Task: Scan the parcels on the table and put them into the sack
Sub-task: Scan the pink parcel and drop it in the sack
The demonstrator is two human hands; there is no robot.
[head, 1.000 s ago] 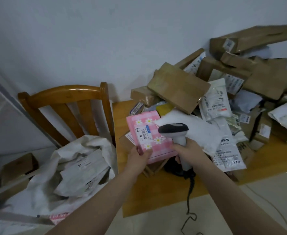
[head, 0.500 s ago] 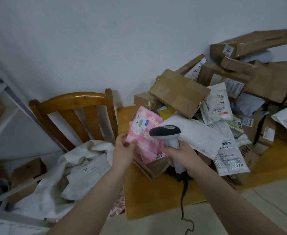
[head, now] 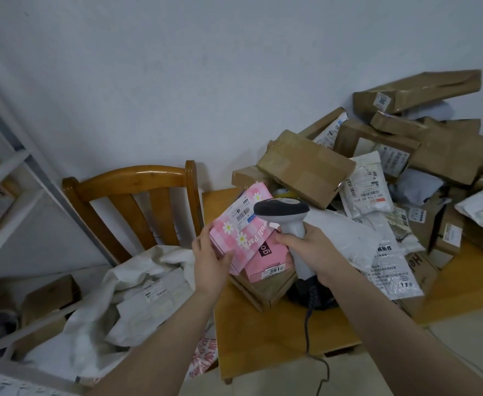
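My left hand (head: 210,260) grips the lower left edge of a pink flowered parcel (head: 238,227), tilted with its barcode label facing up. My right hand (head: 310,248) holds a grey handheld scanner (head: 284,214) by its handle, its dark head just over the parcel's label. A second pink parcel (head: 266,261) lies below on a brown box (head: 263,290) on the wooden table (head: 277,335). A white sack (head: 97,318) with several parcels inside sits open on the wooden chair (head: 131,201) to the left. Many brown boxes and white mailers (head: 377,167) pile up on the table's right.
A white shelf unit (head: 3,190) stands at the far left with a cardboard box (head: 49,295) below it. The scanner's cable (head: 310,332) hangs off the table's front edge. A pink and white printed bag (head: 204,358) lies between chair and table.
My left hand has turned the pink flowered parcel from flat-facing to tilted and shifted it left toward the sack side. The scanner stays over its label. The view has moved closer and left.
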